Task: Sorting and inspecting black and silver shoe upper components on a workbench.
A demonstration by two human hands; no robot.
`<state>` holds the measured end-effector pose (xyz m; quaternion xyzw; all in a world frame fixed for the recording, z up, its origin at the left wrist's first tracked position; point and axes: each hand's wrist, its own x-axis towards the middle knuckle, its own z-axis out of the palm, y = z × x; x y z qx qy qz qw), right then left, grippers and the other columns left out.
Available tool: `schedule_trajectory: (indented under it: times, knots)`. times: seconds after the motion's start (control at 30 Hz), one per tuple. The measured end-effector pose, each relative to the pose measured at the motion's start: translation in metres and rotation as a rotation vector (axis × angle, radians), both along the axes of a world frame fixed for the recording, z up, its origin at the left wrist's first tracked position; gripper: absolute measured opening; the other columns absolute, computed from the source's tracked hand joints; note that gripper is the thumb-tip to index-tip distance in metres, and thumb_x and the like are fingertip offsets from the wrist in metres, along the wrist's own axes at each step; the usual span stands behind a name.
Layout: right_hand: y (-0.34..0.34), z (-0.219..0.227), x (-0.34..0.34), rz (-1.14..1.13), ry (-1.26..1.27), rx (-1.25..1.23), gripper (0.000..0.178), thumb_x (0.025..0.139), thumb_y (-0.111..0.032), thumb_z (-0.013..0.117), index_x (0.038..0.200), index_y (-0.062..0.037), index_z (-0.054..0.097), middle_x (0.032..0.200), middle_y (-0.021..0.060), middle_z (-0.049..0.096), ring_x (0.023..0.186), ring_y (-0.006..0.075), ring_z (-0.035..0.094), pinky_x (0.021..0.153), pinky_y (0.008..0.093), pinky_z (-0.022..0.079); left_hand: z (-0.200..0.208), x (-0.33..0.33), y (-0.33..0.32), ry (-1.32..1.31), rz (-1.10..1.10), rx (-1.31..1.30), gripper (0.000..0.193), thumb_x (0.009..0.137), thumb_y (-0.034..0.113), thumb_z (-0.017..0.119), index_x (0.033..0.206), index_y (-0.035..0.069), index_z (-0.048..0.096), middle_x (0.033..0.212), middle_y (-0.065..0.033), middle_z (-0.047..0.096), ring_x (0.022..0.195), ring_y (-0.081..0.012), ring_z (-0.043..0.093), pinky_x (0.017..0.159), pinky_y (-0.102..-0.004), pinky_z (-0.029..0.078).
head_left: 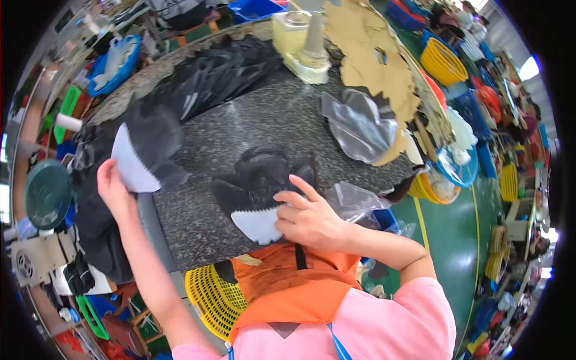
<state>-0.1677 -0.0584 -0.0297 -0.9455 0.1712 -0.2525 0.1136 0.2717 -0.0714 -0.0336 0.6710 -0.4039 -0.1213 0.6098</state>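
Observation:
At the left side of the stone-topped table, my left hand (115,191) grips the white toothed edge of a black shoe-upper-like piece (157,141). That piece is raised and somewhat blurred. Near the table's front edge lies another black lobed piece (258,174), its near end a white strip (255,223) with a zigzag border. Over its right side rests my right hand (312,219), index finger stretched out and the others bent but apart. The thumb of that hand is mostly hidden.
A long row of overlapping black pieces (222,69) lines the far left. Behind stands a pale glue container (294,45). Torn brown cardboard (375,54) and a shiny dark sheet (360,129) lie to the right. A yellow basket (213,300) sits below the front edge.

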Motion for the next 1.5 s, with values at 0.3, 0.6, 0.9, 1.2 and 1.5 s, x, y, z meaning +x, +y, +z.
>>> schedule_trajectory:
  times: [0.3, 0.6, 0.9, 1.2, 1.5]
  knots:
    - [-0.057, -0.011, -0.114, -0.786, 0.275, -0.013, 0.022, 0.071, -0.018, 0.071, 0.089, -0.0079, 0.063, 0.085, 0.0075, 0.058, 0.086, 0.0247, 0.058, 0.077, 0.0365, 0.047, -0.024, -0.280, 0.094, -0.885, -0.888, 0.274, 0.060, 0.063, 0.024, 0.081, 0.119, 0.013, 0.061, 0.143, -0.0200, 0.036, 0.133, -0.0450, 0.029, 0.108, -0.0595, 0.020]
    - [-0.090, 0.014, -0.129, -0.683, -0.243, 1.305, 0.016, 0.083, -0.008, 0.065, 0.091, 0.0055, 0.065, 0.080, 0.0099, 0.068, 0.073, 0.0166, 0.067, 0.067, 0.0262, 0.055, -0.014, -0.298, 0.074, -0.721, -0.726, 0.257, 0.052, 0.070, 0.020, 0.077, 0.117, 0.008, 0.060, 0.132, -0.0137, 0.047, 0.126, -0.0407, 0.038, 0.106, -0.0571, 0.026]
    - [-0.060, -0.008, -0.067, -0.377, -0.447, 1.303, 0.011, 0.088, -0.004, 0.058, 0.092, 0.0048, 0.064, 0.084, 0.0064, 0.066, 0.076, 0.0107, 0.064, 0.069, 0.0245, 0.053, -0.011, -0.340, 0.003, -0.485, -0.617, 0.065, 0.025, 0.078, 0.010, 0.068, 0.103, 0.003, 0.066, 0.100, -0.0094, 0.064, 0.097, -0.0276, 0.057, 0.085, -0.0368, 0.042]
    - [-0.052, -0.003, -0.062, -0.300, -0.622, 1.419, 0.009, 0.087, -0.007, 0.055, 0.090, 0.0005, 0.059, 0.074, 0.0031, 0.062, 0.071, 0.0082, 0.060, 0.062, 0.0215, 0.049, -0.001, -0.325, -0.006, 0.203, -0.703, 0.246, 0.014, 0.086, 0.008, 0.060, 0.093, -0.002, 0.068, 0.087, -0.0072, 0.069, 0.078, -0.0211, 0.064, 0.071, -0.0322, 0.049]
    - [-0.029, -0.008, -0.023, -0.462, -0.608, 1.229, 0.013, 0.087, -0.010, 0.061, 0.081, 0.0018, 0.058, 0.066, -0.0002, 0.058, 0.061, 0.0038, 0.052, 0.054, 0.0216, 0.043, -0.003, -0.323, 0.023, 0.075, -0.518, 0.197, 0.017, 0.090, 0.005, 0.058, 0.103, -0.003, 0.067, 0.077, -0.0064, 0.060, 0.070, -0.0101, 0.056, 0.063, -0.0259, 0.045]
